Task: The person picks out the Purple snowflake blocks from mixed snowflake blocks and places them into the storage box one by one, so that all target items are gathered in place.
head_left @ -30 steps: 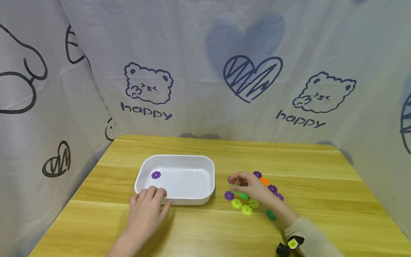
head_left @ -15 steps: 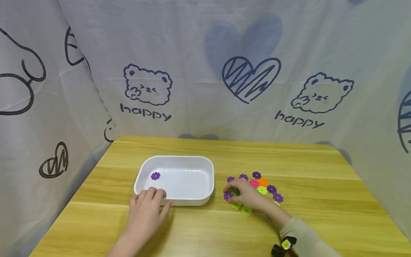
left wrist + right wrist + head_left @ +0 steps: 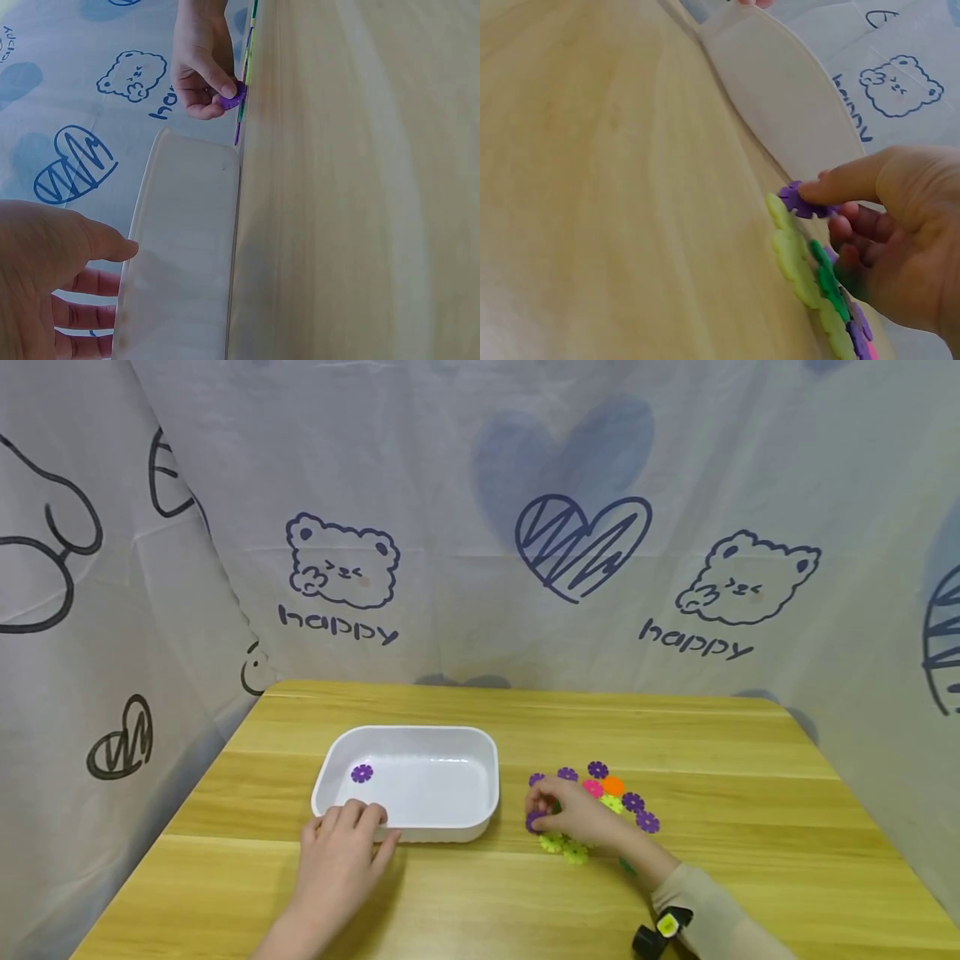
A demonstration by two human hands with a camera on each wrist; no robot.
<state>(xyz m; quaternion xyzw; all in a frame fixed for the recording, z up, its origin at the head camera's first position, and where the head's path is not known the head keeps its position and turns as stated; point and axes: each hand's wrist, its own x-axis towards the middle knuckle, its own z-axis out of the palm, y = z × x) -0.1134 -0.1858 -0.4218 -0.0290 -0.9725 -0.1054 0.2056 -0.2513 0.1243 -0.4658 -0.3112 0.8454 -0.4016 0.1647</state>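
My left hand (image 3: pixel 339 860) holds the near rim of a white plastic tray (image 3: pixel 480 822), its fingers bent over the edge. One purple snowflake disc (image 3: pixel 362 773) lies inside the tray, toward the left. To the right, my right hand (image 3: pixel 581 814) pinches another purple snowflake disc (image 3: pixel 808 201) between thumb and fingers. In the right wrist view this disc is tilted, just above the loose pieces. Beneath and around that hand lie yellow-green discs (image 3: pixel 575 853), a green disc (image 3: pixel 829 281) and more purple discs (image 3: pixel 597 769). The hand and forearm hide part of the group.
A pink disc (image 3: pixel 592 788) and an orange disc (image 3: pixel 613 786) lie behind the right hand. Everything stands on a wooden table (image 3: pixel 450 910). A printed cloth (image 3: pixel 465 568) hangs along the back and sides. The right wrist wears a black device (image 3: pixel 663 931).
My right hand has moved left and down to the purple disc at the group's left edge, and its fingers have closed on it. My left hand stays on the tray.
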